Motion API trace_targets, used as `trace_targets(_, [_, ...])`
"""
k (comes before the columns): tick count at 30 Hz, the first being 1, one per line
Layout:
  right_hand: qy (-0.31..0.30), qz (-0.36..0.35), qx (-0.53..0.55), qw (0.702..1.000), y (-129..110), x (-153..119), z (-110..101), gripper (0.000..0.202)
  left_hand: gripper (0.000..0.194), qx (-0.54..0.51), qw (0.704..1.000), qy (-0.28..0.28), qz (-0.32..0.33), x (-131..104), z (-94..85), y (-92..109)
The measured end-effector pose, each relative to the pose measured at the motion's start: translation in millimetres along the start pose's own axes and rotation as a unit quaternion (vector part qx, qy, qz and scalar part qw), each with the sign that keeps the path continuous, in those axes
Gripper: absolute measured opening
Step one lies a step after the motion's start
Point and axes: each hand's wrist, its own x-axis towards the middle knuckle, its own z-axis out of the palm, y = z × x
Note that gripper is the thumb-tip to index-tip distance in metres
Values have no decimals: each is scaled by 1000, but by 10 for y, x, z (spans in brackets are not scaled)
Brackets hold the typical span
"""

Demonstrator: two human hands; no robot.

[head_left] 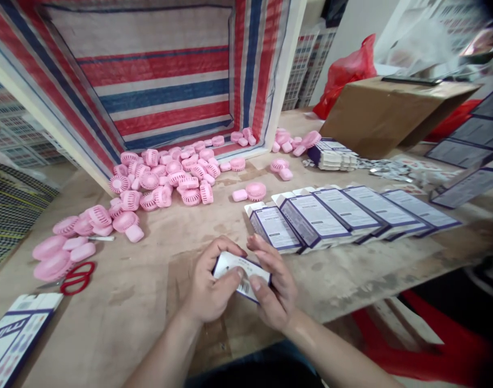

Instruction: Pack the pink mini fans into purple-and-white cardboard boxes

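My left hand and my right hand are closed around a small white carton with purple edges, one at each side of it. Both thumbs press on its white face, which bears small print and what looks like a barcode. The fingers hide the carton's far sides. Just beyond my right hand, a row of white-and-purple cartons lies overlapping on the table. Further off to the left is a heap of pink mini fans with slotted round heads and short handles.
Red-handled scissors lie at left beside more pink fans. A flat printed carton is at the near left corner. A striped-lined open box stands behind the heap. At back right are stacked cartons and a brown cardboard box.
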Motion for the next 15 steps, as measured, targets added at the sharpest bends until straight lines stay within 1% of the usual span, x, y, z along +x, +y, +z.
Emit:
trace_targets(2, [-6, 7, -4, 1000, 3, -29, -20, 53, 23, -15, 999, 18, -34, -55, 21, 8])
trace_targets(4, [-13, 1, -13, 1000, 4, -55, -39, 53, 32, -65, 996, 16, -58, -115, 27, -11])
trace_targets(5, [-22, -3, -17, 1000, 5, -68, -42, 54, 37, -100, 992, 33, -69, -147, 25, -36])
trace_targets(6, [-35, -4, -18, 999, 8, -85, -40, 54, 44, -131, 985, 71, -88, -183, 20, -71])
trace_targets(7, [-46, -4, -17, 999, 15, -107, -32, 55, 49, -153, 973, 122, -118, -223, 13, -112])
trace_targets(8, [-56, -3, -16, 998, 26, -136, -20, 56, 53, -167, 957, 175, -162, -269, 3, -157])
trace_targets(9, [-66, -3, -15, 998, 43, -174, -7, 58, 54, -178, 935, 216, -219, -321, -12, -199])
trace_targets(10, [-77, -4, -15, 997, 65, -222, 2, 59, 53, -191, 910, 234, -283, -377, -32, -233])
trace_targets(11, [-89, -5, -15, 996, 93, -283, 5, 61, 51, -211, 889, 230, -335, -436, -58, -256])
trace_targets(12, [-103, -4, -16, 995, 125, -354, 1, 62, 50, -230, 876, 220, -363, -493, -90, -264])
trace_targets(13, [-116, 4, -19, 993, 161, -436, -11, 63, 49, -240, 874, 217, -362, -544, -127, -257])
trace_targets(14, [-127, 17, -26, 991, 199, -525, -31, 64, 48, -236, 884, 218, -339, -584, -164, -233])
trace_targets(15, [-132, 33, -34, 990, 236, -618, -55, 64, 48, -214, 904, 210, -304, -611, -199, -198])
